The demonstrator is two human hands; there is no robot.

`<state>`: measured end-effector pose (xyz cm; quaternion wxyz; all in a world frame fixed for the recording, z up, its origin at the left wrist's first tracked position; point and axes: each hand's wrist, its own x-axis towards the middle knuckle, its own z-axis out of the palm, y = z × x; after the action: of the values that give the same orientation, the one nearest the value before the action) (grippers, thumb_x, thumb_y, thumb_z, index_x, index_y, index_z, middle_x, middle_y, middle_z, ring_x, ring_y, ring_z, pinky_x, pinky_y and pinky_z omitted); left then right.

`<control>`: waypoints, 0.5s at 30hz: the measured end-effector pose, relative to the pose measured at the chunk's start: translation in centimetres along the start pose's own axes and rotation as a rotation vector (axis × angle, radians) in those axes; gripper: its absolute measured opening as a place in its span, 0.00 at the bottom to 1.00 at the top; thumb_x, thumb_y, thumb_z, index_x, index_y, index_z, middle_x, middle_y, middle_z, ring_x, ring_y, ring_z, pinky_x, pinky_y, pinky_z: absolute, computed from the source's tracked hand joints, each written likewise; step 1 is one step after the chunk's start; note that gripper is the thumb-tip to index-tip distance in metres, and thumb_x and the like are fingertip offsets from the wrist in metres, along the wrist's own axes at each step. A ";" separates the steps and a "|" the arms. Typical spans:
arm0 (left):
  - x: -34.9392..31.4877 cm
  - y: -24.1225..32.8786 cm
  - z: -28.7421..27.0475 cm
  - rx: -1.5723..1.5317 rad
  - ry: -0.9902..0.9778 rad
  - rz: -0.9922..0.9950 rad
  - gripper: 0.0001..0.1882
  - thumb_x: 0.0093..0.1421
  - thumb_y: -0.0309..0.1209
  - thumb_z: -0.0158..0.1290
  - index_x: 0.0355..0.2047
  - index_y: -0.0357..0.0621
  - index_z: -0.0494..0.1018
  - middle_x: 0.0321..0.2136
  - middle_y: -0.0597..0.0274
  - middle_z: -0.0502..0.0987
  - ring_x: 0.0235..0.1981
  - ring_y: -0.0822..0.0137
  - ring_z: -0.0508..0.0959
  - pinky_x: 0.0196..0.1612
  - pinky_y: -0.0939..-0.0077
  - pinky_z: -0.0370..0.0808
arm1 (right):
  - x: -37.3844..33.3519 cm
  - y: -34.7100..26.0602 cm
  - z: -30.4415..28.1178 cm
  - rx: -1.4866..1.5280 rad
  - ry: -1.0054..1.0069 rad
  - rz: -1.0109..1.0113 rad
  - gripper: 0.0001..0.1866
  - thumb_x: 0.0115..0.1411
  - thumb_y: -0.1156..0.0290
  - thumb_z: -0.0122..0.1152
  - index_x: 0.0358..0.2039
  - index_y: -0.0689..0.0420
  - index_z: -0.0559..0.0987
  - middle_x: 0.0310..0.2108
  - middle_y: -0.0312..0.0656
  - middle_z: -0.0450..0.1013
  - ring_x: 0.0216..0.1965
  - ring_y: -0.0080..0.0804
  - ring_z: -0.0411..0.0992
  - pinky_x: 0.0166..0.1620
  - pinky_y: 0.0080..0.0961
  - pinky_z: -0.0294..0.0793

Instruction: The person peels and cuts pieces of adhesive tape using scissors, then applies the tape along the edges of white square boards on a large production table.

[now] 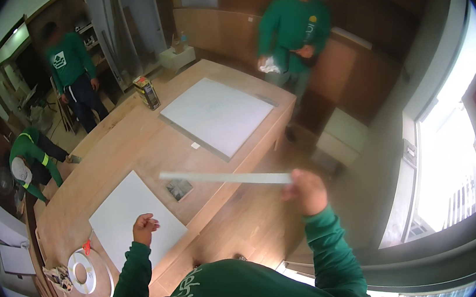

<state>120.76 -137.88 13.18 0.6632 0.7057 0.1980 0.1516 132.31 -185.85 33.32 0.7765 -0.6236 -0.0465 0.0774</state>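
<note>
My right hand is closed around one end of a long, thin white edge-banding strip. The strip stretches out to the left, raised over the wooden table, with its far end free. Over the near white panel is my left hand, its fingers loosely bent and apart, with nothing visible in them. That panel lies flat by the table's near edge. On the left, a roll of white edge banding rests on the table beside a small red object.
Another white panel lies farther along the wooden table, near a yellow-black can. One person stands beyond the table holding a crumpled white cloth; two others are at the left. A white box stands on the floor.
</note>
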 end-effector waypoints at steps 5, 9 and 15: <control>-1.6 2.5 8.3 -0.035 -0.141 -0.163 0.13 0.66 0.35 0.48 0.30 0.37 0.72 0.14 0.64 0.69 0.10 0.72 0.68 0.20 0.75 0.75 | -0.7 5.9 4.3 0.343 -0.161 0.187 0.10 0.61 0.71 0.54 0.35 0.64 0.79 0.31 0.47 0.77 0.32 0.36 0.76 0.39 0.30 0.76; -2.5 8.3 13.4 0.081 -0.499 -0.181 0.23 0.69 0.45 0.43 0.39 0.34 0.75 0.24 0.61 0.76 0.29 0.69 0.75 0.40 0.72 0.75 | -1.3 9.0 7.1 0.340 -0.314 0.355 0.12 0.63 0.67 0.56 0.37 0.64 0.80 0.31 0.43 0.77 0.32 0.31 0.75 0.39 0.26 0.74; -5.6 12.9 18.1 -0.237 -0.768 -0.072 0.19 0.69 0.35 0.42 0.51 0.34 0.71 0.42 0.59 0.76 0.40 0.69 0.75 0.49 0.72 0.71 | -1.7 11.7 9.1 -0.072 -0.488 0.285 0.16 0.66 0.60 0.54 0.38 0.61 0.80 0.27 0.38 0.76 0.30 0.24 0.73 0.35 0.21 0.72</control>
<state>125.51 -157.02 24.92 0.7707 0.6221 -0.0586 -0.1245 128.40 -174.91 23.96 0.7011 -0.6139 -0.1464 0.3321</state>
